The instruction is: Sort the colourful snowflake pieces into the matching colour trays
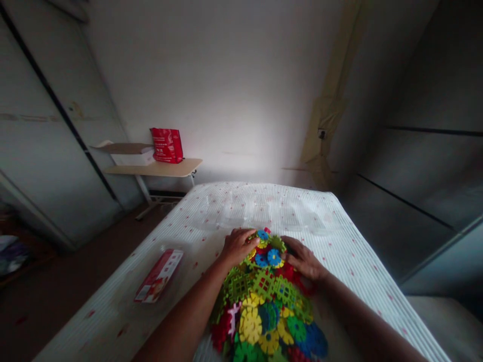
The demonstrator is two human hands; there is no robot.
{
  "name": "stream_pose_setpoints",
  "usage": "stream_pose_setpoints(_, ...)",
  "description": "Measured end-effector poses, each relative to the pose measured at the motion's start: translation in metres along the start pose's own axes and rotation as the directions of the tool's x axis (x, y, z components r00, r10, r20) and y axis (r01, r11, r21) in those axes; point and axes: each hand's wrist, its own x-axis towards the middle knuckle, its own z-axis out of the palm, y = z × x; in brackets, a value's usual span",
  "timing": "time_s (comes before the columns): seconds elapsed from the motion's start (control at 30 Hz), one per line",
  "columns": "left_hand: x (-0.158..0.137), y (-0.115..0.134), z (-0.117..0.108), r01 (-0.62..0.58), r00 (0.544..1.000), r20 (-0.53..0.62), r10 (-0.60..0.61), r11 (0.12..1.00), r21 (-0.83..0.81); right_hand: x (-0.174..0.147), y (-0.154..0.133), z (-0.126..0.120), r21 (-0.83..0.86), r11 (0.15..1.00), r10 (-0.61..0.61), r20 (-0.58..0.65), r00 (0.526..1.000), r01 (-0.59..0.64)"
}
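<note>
A long heap of plastic snowflake building pieces (251, 324) lies on the near middle of the bed-like surface. Green square pieces (239, 284) with notched edges cross its middle, and blue discs (274, 257) sit at its far end. My left hand (238, 247) rests against the heap's far left side, fingers stretched over the pieces. On the opposite side, my right hand (305, 259) touches the far right edge, fingers loosely spread. Neither hand visibly grips a single piece. Contact under the fingers is partly hidden.
Several clear plastic containers (260, 213) stand in a row beyond the heap. To the left lies a clear plastic box with a red and white label (160, 275). Farther off, a small side table (166, 169) bears a red bag (167, 146) and a white box (132, 158).
</note>
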Motion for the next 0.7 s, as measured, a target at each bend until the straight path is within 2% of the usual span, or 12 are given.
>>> stream_pose_setpoints(0.1, -0.005, -0.002, -0.009, -0.052, 0.998, 0.025, 0.054, 0.997, -0.063, -0.009, -0.017, 0.005, 0.112, 0.989, -0.109, 0.136, 0.985, 0.094)
stream_pose_setpoints(0.17, -0.008, -0.006, -0.016, -0.057, 0.995, 0.065, 0.071, 0.979, -0.198, -0.014, -0.026, 0.003, 0.185, 0.976, -0.158, 0.219, 0.963, 0.118)
stream_pose_setpoints(0.23, -0.009, -0.012, -0.022, 0.001, 0.994, 0.100, 0.035, 0.939, -0.344, -0.014, -0.030, -0.002, 0.220, 0.971, -0.137, 0.208, 0.968, 0.090)
stream_pose_setpoints(0.3, -0.009, -0.017, -0.025, 0.045, 0.995, 0.098, -0.007, 0.919, -0.393, -0.006, -0.028, -0.008, 0.180, 0.982, -0.074, 0.111, 0.991, 0.053)
stream_pose_setpoints(0.37, -0.007, -0.020, -0.024, 0.024, 0.998, 0.065, -0.001, 0.935, -0.355, 0.008, -0.021, -0.009, 0.081, 0.996, -0.042, 0.014, 0.999, 0.041)
stream_pose_setpoints(0.43, -0.006, -0.021, -0.018, -0.019, 0.999, 0.031, 0.030, 0.950, -0.311, 0.023, -0.013, -0.005, -0.021, 0.999, -0.047, -0.006, 0.999, 0.047)
stream_pose_setpoints(0.57, -0.005, -0.017, -0.007, -0.042, 0.995, 0.081, 0.064, 0.969, -0.245, 0.045, -0.004, 0.014, -0.129, 0.990, -0.048, 0.091, 0.995, 0.060)
stream_pose_setpoints(0.7, -0.008, -0.008, -0.008, -0.126, 0.970, 0.186, 0.157, 0.977, -0.170, 0.047, -0.008, 0.028, -0.070, 0.989, -0.120, 0.156, 0.980, 0.133)
